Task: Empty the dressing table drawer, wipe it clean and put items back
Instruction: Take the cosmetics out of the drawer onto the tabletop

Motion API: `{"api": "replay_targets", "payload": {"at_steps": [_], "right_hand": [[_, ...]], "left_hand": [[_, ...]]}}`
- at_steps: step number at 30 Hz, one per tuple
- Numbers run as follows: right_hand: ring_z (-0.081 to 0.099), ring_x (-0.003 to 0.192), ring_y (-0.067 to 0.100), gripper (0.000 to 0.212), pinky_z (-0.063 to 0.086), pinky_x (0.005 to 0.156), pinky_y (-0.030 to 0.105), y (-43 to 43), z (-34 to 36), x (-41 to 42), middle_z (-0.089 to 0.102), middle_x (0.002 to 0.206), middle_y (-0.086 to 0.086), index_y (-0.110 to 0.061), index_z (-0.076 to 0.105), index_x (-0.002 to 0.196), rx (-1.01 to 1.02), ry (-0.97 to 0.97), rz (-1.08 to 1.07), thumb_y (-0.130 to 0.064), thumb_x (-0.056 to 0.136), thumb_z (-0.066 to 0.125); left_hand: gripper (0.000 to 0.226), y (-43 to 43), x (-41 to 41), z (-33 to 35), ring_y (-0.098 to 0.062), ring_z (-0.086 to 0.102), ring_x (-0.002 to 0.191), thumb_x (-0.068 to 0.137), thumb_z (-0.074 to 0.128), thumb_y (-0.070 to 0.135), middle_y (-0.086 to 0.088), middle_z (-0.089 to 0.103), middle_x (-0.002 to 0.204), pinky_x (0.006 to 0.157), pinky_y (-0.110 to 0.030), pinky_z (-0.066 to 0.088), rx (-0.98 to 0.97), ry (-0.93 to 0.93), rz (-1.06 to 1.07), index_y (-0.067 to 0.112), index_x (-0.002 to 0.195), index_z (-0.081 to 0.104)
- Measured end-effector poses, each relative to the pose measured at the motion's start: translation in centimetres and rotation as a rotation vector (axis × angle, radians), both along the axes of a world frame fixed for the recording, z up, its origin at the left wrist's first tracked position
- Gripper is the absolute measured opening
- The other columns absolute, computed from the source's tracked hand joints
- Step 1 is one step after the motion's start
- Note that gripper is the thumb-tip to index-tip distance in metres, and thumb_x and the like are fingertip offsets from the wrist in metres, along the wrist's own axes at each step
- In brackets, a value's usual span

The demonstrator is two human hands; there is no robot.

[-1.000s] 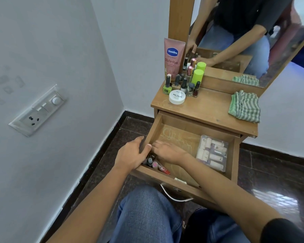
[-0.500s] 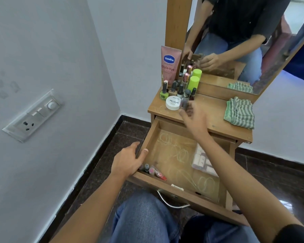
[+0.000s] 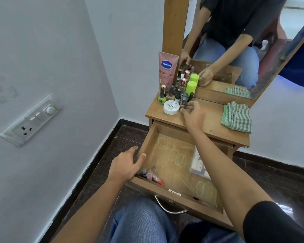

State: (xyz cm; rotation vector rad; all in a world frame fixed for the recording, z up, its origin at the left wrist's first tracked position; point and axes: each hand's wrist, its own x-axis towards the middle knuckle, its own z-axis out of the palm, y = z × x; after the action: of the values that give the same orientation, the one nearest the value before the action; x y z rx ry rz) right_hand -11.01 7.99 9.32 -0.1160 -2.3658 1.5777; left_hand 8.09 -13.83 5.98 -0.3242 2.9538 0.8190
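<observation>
Head: polish bottle (image 3: 183, 102) in R hand (image 3: 194, 116), by white jar (image 3: 171, 107).

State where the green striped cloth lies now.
In the head view, the cloth lies on the right end of the tabletop, below the mirror, right of the right hand.

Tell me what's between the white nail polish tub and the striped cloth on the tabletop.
Head view: the right hand, pinching a small bottle, then bare tabletop up to the cloth.
</observation>
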Motion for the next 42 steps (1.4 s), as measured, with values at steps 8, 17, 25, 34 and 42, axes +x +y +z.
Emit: {"api": "replay_targets", "payload": {"at_steps": [8, 17, 25, 34, 42], "right_hand": [[0.059, 0.082, 0.012, 0.02, 0.051, 0.076, 0.024, -0.3, -0.8, -0.5, 0.063, 0.088, 0.0, -0.009, 0.061, 0.1, 0.041, 0.009, -0.019, -0.008, 0.081, 0.07], [0.057, 0.076, 0.007, 0.028, 0.051, 0.068, 0.02, 0.3, -0.4, 2.9, 0.062, 0.093, 0.003, -0.009, 0.059, 0.103, -0.109, 0.193, -0.028, -0.008, 0.079, 0.072], [0.057, 0.095, -0.003, 0.031, 0.046, 0.083, 0.014, -0.5, -4.2, 13.0, 0.063, 0.107, -0.012, -0.018, 0.063, 0.115, 0.27, -0.338, 1.044, -0.011, 0.085, 0.067], [0.054, 0.074, -0.003, 0.019, 0.044, 0.069, 0.01, -2.1, -6.2, 15.2, 0.064, 0.09, -0.004, -0.014, 0.065, 0.107, 0.358, -0.411, 1.121, -0.008, 0.089, 0.062], [0.051, 0.075, -0.02, 0.012, 0.034, 0.069, -0.003, -2.0, -5.8, 15.2, 0.06, 0.091, -0.014, -0.017, 0.065, 0.1, 0.528, -0.228, 1.133, -0.013, 0.089, 0.064]], "left_hand": [[0.063, 0.1, 0.0, 0.2, -0.018, 0.067, 0.088, 0.094, 0.038, 0.063, 0.004, 0.069, 0.081, 0.081, -0.036, 0.053, -0.014, 0.009, 0.006, 0.025, 0.144, 0.044], [0.06, 0.3, 0.1, 0.9, -0.015, 0.065, 0.091, 0.096, 0.04, 0.058, 0.008, 0.071, 0.083, 0.084, -0.033, 0.05, -0.009, 0.019, 0.004, 0.023, 0.144, 0.046], [0.059, 0.1, 0.1, 0.7, -0.013, 0.065, 0.082, 0.095, 0.038, 0.06, 0.013, 0.061, 0.057, 0.079, -0.032, 0.052, -0.006, -0.006, 0.001, 0.025, 0.142, 0.046], [0.059, 0.2, 0.2, 0.7, -0.011, 0.063, 0.07, 0.095, 0.038, 0.059, 0.011, 0.058, 0.054, 0.074, -0.032, 0.053, 0.008, 0.015, 0.008, 0.023, 0.142, 0.047], [0.057, 0.3, 0.3, 0.9, -0.01, 0.055, 0.064, 0.097, 0.04, 0.057, 0.011, 0.053, 0.051, 0.075, -0.034, 0.053, 0.008, 0.021, 0.006, 0.022, 0.142, 0.048]]}}
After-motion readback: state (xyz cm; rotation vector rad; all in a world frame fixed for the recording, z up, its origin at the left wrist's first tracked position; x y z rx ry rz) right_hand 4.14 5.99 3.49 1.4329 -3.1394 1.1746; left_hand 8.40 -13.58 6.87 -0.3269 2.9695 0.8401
